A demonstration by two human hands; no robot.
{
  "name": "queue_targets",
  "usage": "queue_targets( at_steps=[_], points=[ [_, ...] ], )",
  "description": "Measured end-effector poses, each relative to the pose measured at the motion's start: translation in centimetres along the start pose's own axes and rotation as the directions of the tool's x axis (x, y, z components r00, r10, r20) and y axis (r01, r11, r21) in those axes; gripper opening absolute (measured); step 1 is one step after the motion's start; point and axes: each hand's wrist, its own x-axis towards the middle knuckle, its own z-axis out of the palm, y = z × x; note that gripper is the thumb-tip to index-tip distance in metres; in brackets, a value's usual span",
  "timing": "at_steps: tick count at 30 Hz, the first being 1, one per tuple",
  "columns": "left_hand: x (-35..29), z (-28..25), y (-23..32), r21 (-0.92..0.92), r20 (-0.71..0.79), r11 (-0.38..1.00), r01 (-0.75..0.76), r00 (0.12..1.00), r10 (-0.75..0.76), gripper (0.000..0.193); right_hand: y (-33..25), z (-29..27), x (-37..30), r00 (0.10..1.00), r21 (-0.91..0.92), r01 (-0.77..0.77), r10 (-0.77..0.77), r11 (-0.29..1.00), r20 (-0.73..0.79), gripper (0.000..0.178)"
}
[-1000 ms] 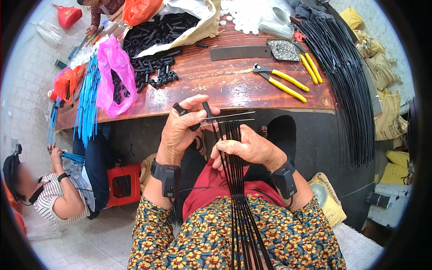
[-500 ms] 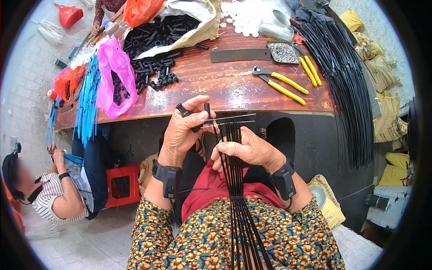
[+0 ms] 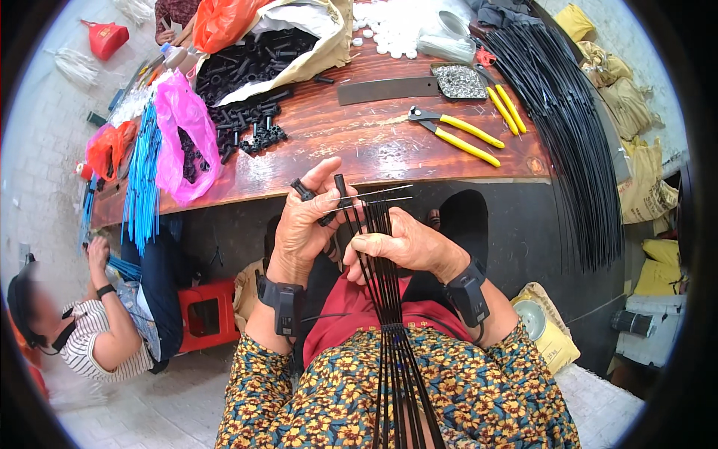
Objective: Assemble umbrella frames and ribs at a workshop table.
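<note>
My left hand point(image 3: 293, 228) is closed around a few short black plastic tube fittings point(image 3: 302, 190). One more black fitting point(image 3: 340, 185) stands upright at its fingertips, lined up with the leftmost rod; whether the rod is inside it, I cannot tell. Two thin metal wires point(image 3: 390, 188) stick out rightward from these fingers, across the rod tips. In my right hand point(image 3: 400, 243) is a bundle of thin black rods point(image 3: 389, 303), gripped below the tips with the thumb across them. The rods fan out over my lap and are gathered by a dark band point(image 3: 391, 327).
On the wooden table point(image 3: 321, 161) lie yellow-handled cutters point(image 3: 456, 136), a flat metal bar point(image 3: 385, 91), a tray of small metal bits point(image 3: 460, 81), a sack of black fittings point(image 3: 321, 56), and long black rods point(image 3: 553, 120). A co-worker point(image 3: 112, 329) sits at the left.
The leftmost rod now reaches up to the fitting at my left fingertips; before, they were apart. The table has shifted slightly left and up in the view.
</note>
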Motion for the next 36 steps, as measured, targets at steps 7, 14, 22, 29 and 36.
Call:
queue_targets(
  at_steps=[7,14,22,29,36],
  points=[
    [0.0,0.2,-0.4,-0.061,-0.017,0.998,-0.011,1.000,0.010,0.053,-0.3,-0.1,-0.2,1.000,-0.005,-0.003,0.003,1.000,-0.005,0.030],
    [-0.2,0.3,-0.6,-0.060,-0.049,0.998,-0.027,0.999,0.024,0.051,0.0,-0.1,-0.2,1.000,-0.019,0.002,-0.002,1.000,-0.015,0.031],
    [-1.2,2.3,0.4,-0.073,0.037,0.997,-0.029,0.999,0.032,0.058,-0.2,0.1,-0.2,0.994,-0.079,0.046,-0.054,0.996,-0.096,0.030],
    [-1.7,4.7,0.9,0.204,-0.248,0.979,0.021,0.968,0.031,0.036,-0.3,-0.1,0.3,0.992,-0.086,0.088,-0.095,0.992,-0.078,0.028],
    [-1.6,4.0,0.0,0.253,-0.293,0.967,-0.027,0.951,0.103,0.023,-0.1,-0.4,0.2,0.990,-0.158,0.084,-0.101,0.984,-0.101,0.023]
  ],
)
